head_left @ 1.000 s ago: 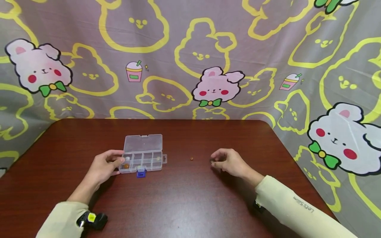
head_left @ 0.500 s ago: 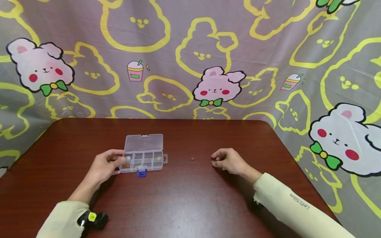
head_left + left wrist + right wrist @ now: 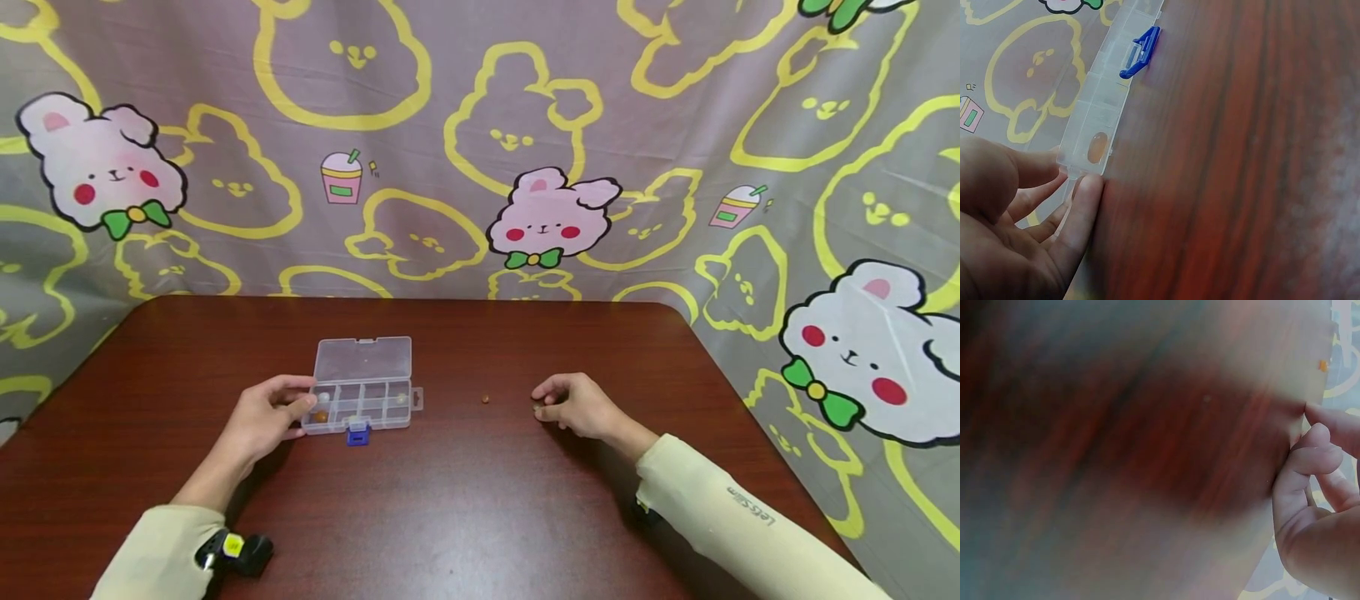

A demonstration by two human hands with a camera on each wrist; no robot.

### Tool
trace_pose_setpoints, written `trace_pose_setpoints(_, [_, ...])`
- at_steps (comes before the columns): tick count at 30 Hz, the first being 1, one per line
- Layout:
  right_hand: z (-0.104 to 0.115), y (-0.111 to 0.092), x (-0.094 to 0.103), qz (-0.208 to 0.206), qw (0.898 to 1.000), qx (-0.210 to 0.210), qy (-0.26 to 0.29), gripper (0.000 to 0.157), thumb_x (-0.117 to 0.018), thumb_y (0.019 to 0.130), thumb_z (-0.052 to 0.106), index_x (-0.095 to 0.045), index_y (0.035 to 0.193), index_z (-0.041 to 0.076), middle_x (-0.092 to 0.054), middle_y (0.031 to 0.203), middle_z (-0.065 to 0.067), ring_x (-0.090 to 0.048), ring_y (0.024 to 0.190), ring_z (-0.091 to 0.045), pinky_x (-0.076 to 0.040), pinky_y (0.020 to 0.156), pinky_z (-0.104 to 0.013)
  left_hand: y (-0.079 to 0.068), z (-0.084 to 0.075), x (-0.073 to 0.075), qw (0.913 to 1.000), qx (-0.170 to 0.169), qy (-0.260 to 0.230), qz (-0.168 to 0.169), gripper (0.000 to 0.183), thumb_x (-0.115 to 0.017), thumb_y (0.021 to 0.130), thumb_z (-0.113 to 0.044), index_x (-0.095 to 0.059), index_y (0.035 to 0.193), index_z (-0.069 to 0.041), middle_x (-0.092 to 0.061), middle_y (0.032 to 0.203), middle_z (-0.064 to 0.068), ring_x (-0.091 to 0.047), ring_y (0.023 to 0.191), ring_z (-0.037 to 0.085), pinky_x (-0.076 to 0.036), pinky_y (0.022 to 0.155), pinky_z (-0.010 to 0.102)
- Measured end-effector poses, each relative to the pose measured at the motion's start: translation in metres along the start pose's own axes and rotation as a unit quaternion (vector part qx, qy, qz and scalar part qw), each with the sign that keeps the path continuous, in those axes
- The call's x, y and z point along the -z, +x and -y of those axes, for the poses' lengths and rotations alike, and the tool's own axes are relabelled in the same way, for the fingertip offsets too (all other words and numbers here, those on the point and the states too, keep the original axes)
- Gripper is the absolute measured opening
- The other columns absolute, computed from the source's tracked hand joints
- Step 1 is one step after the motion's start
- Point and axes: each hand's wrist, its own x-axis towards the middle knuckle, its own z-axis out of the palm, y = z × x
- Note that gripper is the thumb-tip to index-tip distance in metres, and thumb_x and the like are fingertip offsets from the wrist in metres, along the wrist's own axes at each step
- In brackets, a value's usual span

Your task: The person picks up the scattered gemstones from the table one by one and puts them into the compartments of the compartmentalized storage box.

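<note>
A clear plastic compartment box stands on the table with its lid raised behind it and a blue latch hanging at the front. My left hand grips its left end, thumb on the near wall. In the left-front compartment lies an orange bead; a white bead sits behind it, and a pale bead toward the right end. My right hand is low over the table, thumb and index pinching a tiny bead, mostly hidden. A small brown-orange bead lies between box and hand.
The dark red-brown wooden table reaches back to a patterned curtain, which also runs along the right side. A hanging tab juts from the box's right end. Each wrist wears a small camera, the left one plainly visible.
Both hands keep nearly the same places. The small thing at the right fingertips shows slightly more than a second ago. The whole view has shifted a little; box and loose bead have not moved.
</note>
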Motion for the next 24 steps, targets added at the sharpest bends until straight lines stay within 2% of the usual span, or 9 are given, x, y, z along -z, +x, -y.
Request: trace_pose_setpoints(24, [0.0001,-0.0006,-0.0006,0.004,1.0,0.016,-0.005,0.007,-0.074,0.086,-0.004,-0.075,0.093,-0.001,-0.059,0.073,-0.002,-0.051,0.053,-0.013,-0.04,0.043,-0.023,-0.0001,-0.0004,0.0005,0.9999,0.009,0.004,0.002,0.036,-0.058,0.104,-0.013,-0.055,0.137,0.001,-0.06,0.119,0.021,-0.062,0.094,0.023,-0.06,0.069,0.03])
